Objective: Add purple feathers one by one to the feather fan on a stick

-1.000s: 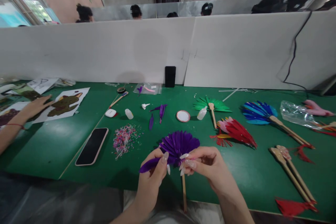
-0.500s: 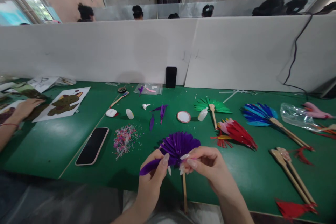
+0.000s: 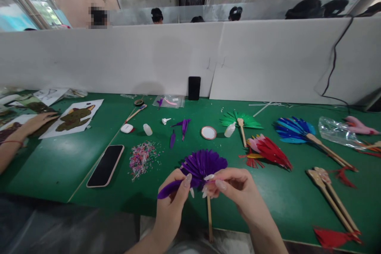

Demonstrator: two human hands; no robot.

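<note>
Between the thumb and fingers of my left hand (image 3: pixel 172 198) is a purple feather-shaped piece (image 3: pixel 169 189), its rounded end pointing left. The fingertips of my right hand (image 3: pixel 235 186) are pinched together near the other end of that piece; what they hold is too small and hidden to make out. Behind both hands spreads a purple fan (image 3: pixel 208 162) of narrow petal-like strips. Its thin wooden handle (image 3: pixel 210 218) runs down over the table's front edge. Beyond lie loose purple pieces (image 3: pixel 183 129) and a single purple piece (image 3: pixel 172 139).
Around me on the green table (image 3: pixel 149 202) are a phone (image 3: pixel 105 166), a pile of colourful bits (image 3: pixel 142 159), small bottles (image 3: pixel 230 129), a round white lid (image 3: pixel 208 132), a green fan (image 3: pixel 241 120), a blue fan (image 3: pixel 294 129) and wooden handles (image 3: pixel 333 198). A co-worker's hand (image 3: pixel 35 125) is at left.
My two hands and the purple fan stay almost where they were. At the left, the co-worker's hand has shifted slightly right toward the picture sheet.
</note>
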